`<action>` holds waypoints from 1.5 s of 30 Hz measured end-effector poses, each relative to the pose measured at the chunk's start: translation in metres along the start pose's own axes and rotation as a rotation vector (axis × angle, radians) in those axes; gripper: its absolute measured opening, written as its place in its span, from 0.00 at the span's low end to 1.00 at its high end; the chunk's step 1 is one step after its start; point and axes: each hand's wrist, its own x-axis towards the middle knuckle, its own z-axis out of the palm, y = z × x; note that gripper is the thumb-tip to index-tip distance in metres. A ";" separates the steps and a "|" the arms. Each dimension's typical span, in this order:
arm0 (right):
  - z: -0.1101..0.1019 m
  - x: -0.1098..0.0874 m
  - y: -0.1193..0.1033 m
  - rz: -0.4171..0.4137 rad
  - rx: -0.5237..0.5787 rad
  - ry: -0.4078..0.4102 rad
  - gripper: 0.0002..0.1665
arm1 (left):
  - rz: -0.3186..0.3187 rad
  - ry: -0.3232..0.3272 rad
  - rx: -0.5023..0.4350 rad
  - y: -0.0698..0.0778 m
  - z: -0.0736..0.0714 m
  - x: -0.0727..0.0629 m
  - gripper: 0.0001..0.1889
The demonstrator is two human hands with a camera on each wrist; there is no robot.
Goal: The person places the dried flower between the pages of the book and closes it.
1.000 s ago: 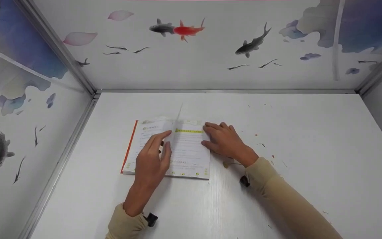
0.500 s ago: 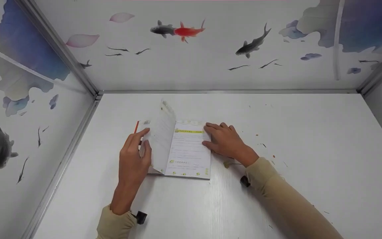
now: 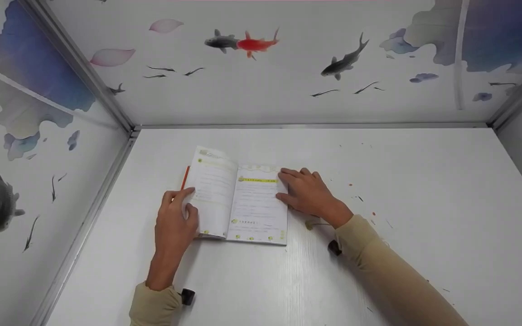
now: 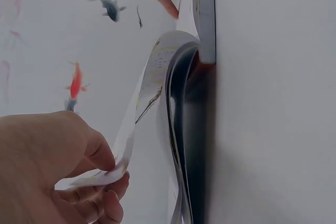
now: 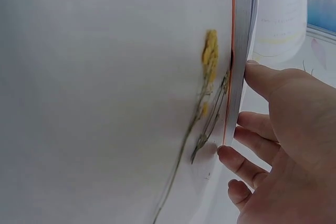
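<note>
An open book with an orange-red cover edge lies on the white table. My left hand is at the book's left side, and in the left wrist view its thumb and fingers pinch a curling page. A thin dark dried sprig shows against that page. My right hand rests along the book's right edge, thumb and fingertips touching it. Beside that edge, in the right wrist view, lies a dried yellow flower on a long stem, with another thin dried stem near the book.
Small plant bits are scattered on the table to the right. White panels with painted fish enclose the back and left. A black wrist camera sits at the left cuff.
My left hand has moved left, carrying a page over from the middle toward the left side of the book. My right hand has stayed at the right edge.
</note>
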 end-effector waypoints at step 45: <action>-0.001 -0.002 0.001 0.005 0.040 -0.004 0.39 | -0.007 -0.247 0.224 -0.006 0.029 0.007 0.44</action>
